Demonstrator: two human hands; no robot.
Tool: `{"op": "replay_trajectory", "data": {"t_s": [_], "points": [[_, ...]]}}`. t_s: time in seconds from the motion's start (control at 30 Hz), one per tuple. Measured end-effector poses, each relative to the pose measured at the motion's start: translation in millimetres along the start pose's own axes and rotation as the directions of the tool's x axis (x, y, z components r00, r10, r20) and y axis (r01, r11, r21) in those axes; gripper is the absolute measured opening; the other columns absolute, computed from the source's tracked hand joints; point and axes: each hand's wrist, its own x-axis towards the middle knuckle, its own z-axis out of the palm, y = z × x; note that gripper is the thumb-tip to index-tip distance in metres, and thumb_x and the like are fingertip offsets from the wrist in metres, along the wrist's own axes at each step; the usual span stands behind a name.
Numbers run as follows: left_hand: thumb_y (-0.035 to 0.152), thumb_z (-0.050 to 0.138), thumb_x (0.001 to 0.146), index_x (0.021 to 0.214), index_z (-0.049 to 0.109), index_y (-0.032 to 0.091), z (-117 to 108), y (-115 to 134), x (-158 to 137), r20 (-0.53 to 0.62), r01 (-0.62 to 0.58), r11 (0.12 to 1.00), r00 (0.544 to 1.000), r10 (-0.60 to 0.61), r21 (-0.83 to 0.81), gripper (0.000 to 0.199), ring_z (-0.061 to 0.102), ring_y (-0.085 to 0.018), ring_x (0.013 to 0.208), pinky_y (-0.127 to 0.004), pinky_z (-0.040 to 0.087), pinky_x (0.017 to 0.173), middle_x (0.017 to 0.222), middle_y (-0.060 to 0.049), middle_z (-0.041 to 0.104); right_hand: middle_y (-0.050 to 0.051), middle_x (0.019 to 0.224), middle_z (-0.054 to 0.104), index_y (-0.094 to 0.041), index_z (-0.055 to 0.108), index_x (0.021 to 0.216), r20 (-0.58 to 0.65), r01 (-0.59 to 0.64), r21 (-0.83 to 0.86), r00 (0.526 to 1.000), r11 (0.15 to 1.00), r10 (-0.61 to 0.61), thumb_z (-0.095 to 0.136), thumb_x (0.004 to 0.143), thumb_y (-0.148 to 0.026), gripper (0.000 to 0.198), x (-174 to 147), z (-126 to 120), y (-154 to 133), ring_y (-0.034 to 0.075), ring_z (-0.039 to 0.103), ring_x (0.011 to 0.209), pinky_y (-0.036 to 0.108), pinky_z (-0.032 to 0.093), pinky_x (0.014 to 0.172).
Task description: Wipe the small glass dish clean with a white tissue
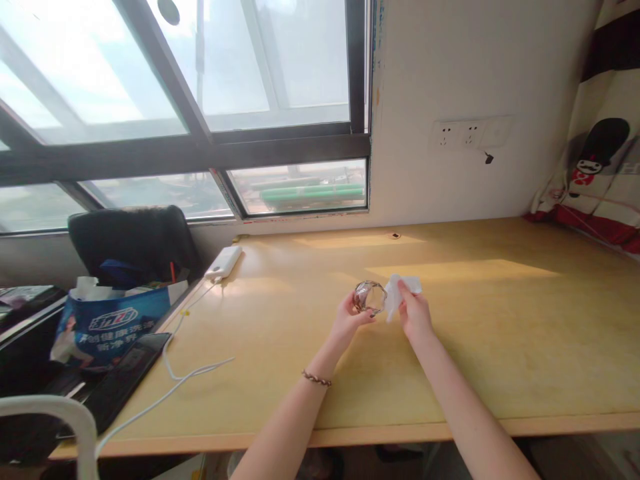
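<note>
In my left hand [351, 313] is a small clear glass [371, 297], tilted so that its round mouth faces me. My fingers and thumb wrap round its left side and lower edge. A white tissue [395, 298] is pinched in my right hand [414, 310], close against the glass's right rim; I cannot tell whether the two touch. Both hands are over the middle of the wooden desk [280, 387]. A dark braided band [317, 379] circles my left wrist.
A white power adapter [224, 263] with a white cable [175, 379] lies along the desk's left side. Beyond the left edge are a blue bag [110, 327], a black chair [133, 240] and a white curved bar [60, 405]. Wall sockets [470, 133] and a curtain [607, 160] are at right.
</note>
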Motion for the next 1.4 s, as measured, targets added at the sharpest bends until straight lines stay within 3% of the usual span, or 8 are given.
{"op": "replay_trajectory", "data": {"t_s": [0.13,0.3,0.37,0.5,0.63,0.77,1.1,1.4], "points": [[0.022,0.070,0.059,0.105,0.053,0.015,3.9,-6.6,1.4,-0.020,-0.097,0.989,0.995,0.100,0.113,0.049,0.057,-0.016,0.078,-0.028,0.049,0.069,0.093,-0.006,0.060,0.007,0.096,0.067,-0.016,0.066,0.091,0.258,0.193,-0.235,0.957,0.953,-0.130,0.062,0.070,-0.040,0.032,-14.8,4.5,-7.0,0.022,0.059,0.095,0.035,0.047,0.082],[0.024,0.068,0.064,0.098,0.055,0.015,6.0,-6.7,-0.7,0.008,-0.175,0.968,0.984,0.176,0.180,0.037,0.055,-0.015,0.081,-0.025,0.045,0.071,0.092,-0.006,0.061,0.002,0.117,0.058,-0.026,0.068,0.091,0.745,0.741,-0.432,0.614,0.514,-0.259,0.057,0.075,-0.029,0.020,-36.4,13.7,-12.7,0.024,0.034,0.124,0.047,0.023,0.103],[0.024,0.068,0.063,0.097,0.056,0.014,6.4,-6.9,-1.5,0.011,-0.174,0.970,0.984,0.175,0.169,0.037,0.055,-0.016,0.080,-0.025,0.045,0.069,0.091,-0.006,0.061,0.000,0.120,0.056,-0.028,0.065,0.100,0.775,0.817,-0.459,0.560,0.349,-0.293,0.051,0.077,-0.023,0.027,-36.8,13.0,-11.7,0.023,0.029,0.127,0.050,0.015,0.105],[0.025,0.071,0.060,0.101,0.054,0.015,8.6,-6.8,-2.7,0.024,-0.101,0.992,0.995,0.099,0.082,0.045,0.056,-0.017,0.080,-0.027,0.047,0.067,0.094,-0.006,0.059,0.002,0.118,0.057,-0.024,0.061,0.107,0.572,0.730,-0.604,0.676,0.320,-0.464,0.040,0.080,-0.018,0.035,-21.1,2.1,-7.4,0.021,0.032,0.125,0.047,0.022,0.103],[0.023,0.073,0.057,0.102,0.053,0.016,10.6,-3.7,-2.6,0.019,-0.087,0.996,0.996,0.087,-0.003,0.049,0.059,-0.017,0.078,-0.031,0.047,0.073,0.095,-0.006,0.058,0.009,0.103,0.064,-0.017,0.065,0.096,0.206,0.496,-0.665,0.840,0.558,-0.502,0.048,0.076,-0.029,0.029,-0.5,-11.0,-2.1,0.023,0.054,0.102,0.041,0.039,0.090],[0.022,0.073,0.057,0.101,0.052,0.017,8.2,-3.3,0.1,-0.033,-0.090,0.996,0.995,0.090,-0.010,0.049,0.060,-0.018,0.081,-0.031,0.047,0.075,0.094,-0.005,0.058,0.009,0.088,0.065,-0.012,0.066,0.085,0.004,0.360,-0.609,0.893,0.707,-0.451,0.058,0.069,-0.037,0.031,3.1,-12.3,-1.7,0.020,0.059,0.079,0.033,0.046,0.073],[0.019,0.068,0.061,0.112,0.050,0.018,8.6,-3.7,-5.4,-0.064,-0.187,0.968,0.978,0.200,0.168,0.054,0.058,-0.019,0.089,-0.028,0.046,0.078,0.105,-0.008,0.061,0.003,0.094,0.059,-0.029,0.070,0.072,0.571,0.727,-0.573,0.685,0.378,-0.452,0.065,0.067,-0.030,0.006,-43.1,12.5,-16.9,0.022,0.046,0.097,0.039,0.037,0.087],[0.017,0.064,0.062,0.112,0.054,0.019,7.4,-9.7,-5.7,-0.026,-0.185,0.913,0.978,0.209,0.362,0.051,0.058,-0.019,0.087,-0.030,0.047,0.076,0.102,-0.006,0.063,0.005,0.088,0.060,-0.018,0.061,0.080,0.219,0.375,-0.569,0.927,0.732,-0.304,0.065,0.062,-0.040,0.030,-24.6,13.0,8.3,0.021,0.054,0.088,0.036,0.042,0.080]]}}
